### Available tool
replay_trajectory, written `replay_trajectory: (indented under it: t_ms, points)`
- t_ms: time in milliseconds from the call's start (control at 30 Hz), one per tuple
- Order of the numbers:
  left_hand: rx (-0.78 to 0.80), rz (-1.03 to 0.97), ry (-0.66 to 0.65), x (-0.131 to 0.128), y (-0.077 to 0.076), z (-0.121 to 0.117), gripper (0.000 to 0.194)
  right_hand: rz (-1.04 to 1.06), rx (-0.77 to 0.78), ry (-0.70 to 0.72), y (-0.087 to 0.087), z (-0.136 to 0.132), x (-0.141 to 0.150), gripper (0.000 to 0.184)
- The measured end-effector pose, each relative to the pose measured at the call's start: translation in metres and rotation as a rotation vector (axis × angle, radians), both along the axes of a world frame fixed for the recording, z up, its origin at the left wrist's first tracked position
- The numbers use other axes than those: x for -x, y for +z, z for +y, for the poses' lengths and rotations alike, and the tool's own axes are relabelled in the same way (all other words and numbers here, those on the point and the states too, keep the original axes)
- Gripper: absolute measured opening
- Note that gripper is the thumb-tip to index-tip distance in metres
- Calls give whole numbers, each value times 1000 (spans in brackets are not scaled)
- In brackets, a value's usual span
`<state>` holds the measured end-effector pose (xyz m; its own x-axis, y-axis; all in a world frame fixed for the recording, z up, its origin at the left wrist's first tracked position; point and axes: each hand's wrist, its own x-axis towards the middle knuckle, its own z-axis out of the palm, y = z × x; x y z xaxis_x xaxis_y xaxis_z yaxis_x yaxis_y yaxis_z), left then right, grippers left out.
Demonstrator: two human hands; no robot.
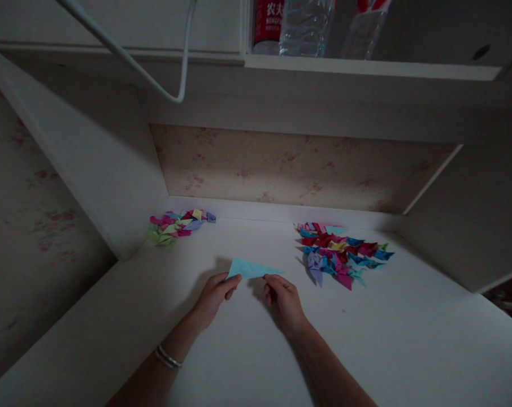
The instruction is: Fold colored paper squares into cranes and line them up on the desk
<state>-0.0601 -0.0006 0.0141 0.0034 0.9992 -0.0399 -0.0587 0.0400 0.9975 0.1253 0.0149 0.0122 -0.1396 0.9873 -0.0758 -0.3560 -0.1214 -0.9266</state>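
A light blue paper folded into a triangle (250, 269) is held just above the white desk (408, 339). My left hand (216, 297) pinches its left corner with closed fingers. My right hand (283, 299) pinches its lower right edge, fingers curled shut. A silver bangle sits on my left wrist (168, 357).
A pile of several folded coloured paper pieces (343, 251) lies to the right of my hands. A smaller pile (177, 223) lies at the back left by the desk's side panel. A shelf above holds plastic bottles (304, 25). A white cable (154, 73) hangs overhead.
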Motion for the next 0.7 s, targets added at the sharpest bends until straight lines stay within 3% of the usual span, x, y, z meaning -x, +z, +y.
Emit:
replay_trajectory:
  t_ms: [700]
  points:
    - [56,61,-18,-4,7,-2,42,-47,-31,-33,-1,-1,0,34]
